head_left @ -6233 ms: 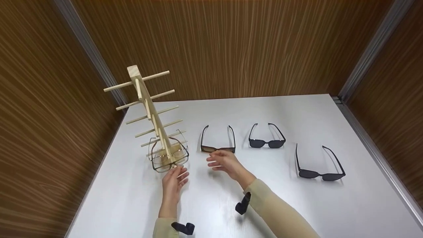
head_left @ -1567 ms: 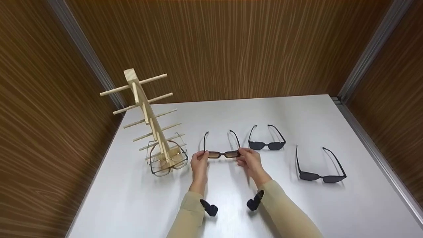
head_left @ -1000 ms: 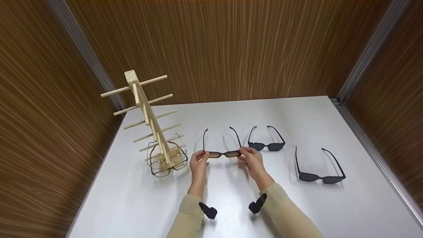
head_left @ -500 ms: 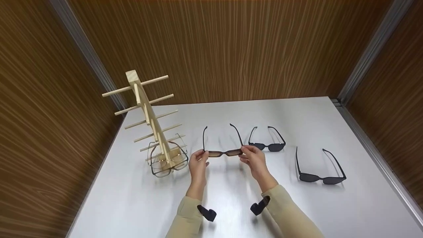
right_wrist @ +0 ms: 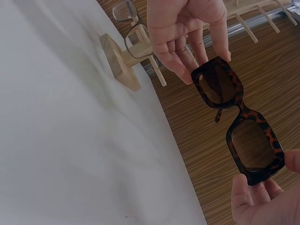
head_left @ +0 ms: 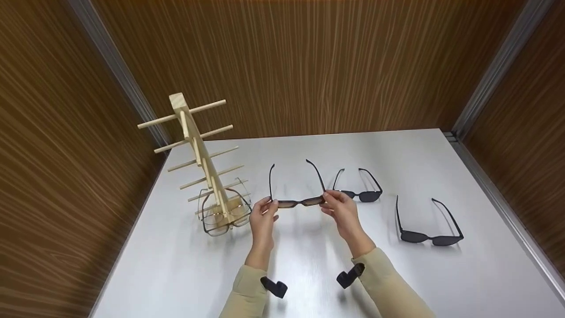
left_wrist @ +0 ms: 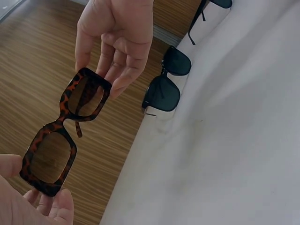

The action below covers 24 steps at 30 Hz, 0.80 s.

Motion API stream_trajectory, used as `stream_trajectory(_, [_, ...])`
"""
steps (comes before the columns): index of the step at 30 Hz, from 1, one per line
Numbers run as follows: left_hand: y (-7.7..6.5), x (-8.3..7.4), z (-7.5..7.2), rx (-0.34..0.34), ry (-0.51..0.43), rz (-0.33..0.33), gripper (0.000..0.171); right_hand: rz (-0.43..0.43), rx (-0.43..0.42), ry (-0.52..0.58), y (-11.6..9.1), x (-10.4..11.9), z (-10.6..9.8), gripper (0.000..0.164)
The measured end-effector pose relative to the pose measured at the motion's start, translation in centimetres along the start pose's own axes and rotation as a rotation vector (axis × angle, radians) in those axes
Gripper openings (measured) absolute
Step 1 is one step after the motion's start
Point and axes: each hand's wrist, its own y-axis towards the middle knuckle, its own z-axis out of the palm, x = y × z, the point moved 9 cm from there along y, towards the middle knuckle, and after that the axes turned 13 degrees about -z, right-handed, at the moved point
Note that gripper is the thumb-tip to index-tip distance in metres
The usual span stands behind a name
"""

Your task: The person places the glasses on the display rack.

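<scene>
Both hands hold a pair of tortoiseshell sunglasses (head_left: 288,204) raised above the white table, temples unfolded and pointing away. My left hand (head_left: 263,221) pinches the left end of the frame between thumb and fingers. At the opposite end, my right hand (head_left: 344,214) pinches the other corner. The brown lenses (left_wrist: 51,157) and speckled rims show up close in the left wrist view. Left of the hands stands a wooden eyewear rack (head_left: 196,141) with crosswise pegs. Thin-rimmed eyeglasses (head_left: 216,230) hang low on it.
Black sunglasses (head_left: 370,196) lie behind the right hand, partly covered by it. Another dark pair (head_left: 430,238) lies farther right, temples open. Brown wood-grain panels (head_left: 309,66) enclose the white table (head_left: 176,274) at the back and sides.
The left hand left the rack's low eyeglasses, and both hands took the tortoiseshell sunglasses by their ends. Since then the sunglasses have risen off the table, tilting slightly.
</scene>
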Motion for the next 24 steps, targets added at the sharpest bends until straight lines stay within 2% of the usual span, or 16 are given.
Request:
stream_trajectory(1, [-0.2, -0.2, 0.0, 0.006, -0.005, 0.001, 0.034, -0.018, 0.005, 0.003, -0.1, 0.3, 0.1, 0.039])
stream_trajectory(2, [-0.4, -0.3, 0.0, 0.011, -0.01, 0.002, 0.034, -0.052, 0.035, 0.049, 0.5, -0.4, -0.2, 0.037])
stream_trajectory(5, [-0.8, -0.9, 0.0, 0.022, -0.016, 0.015, 0.034, -0.085, 0.044, 0.06, 0.4, 0.4, 0.0, 0.037])
stream_trajectory(8, [-1.2, -1.6, 0.0, 0.029, -0.031, 0.036, 0.034, -0.081, 0.043, 0.071, 0.3, 0.9, 0.2, 0.035])
stream_trajectory(9, [-1.4, -1.8, 0.0, 0.03, -0.035, 0.041, 0.034, -0.058, 0.017, 0.031, -0.3, 2.0, 0.6, 0.035])
stream_trajectory(13, [-1.8, -2.4, 0.0, 0.038, -0.067, 0.052, 0.034, -0.038, 0.022, 0.037, -0.4, 2.5, 0.8, 0.033])
stream_trajectory(24, [-3.2, -4.0, -0.5, 0.059, -0.11, 0.071, 0.035, -0.08, 0.069, 0.062, -0.9, 4.1, 1.9, 0.03])
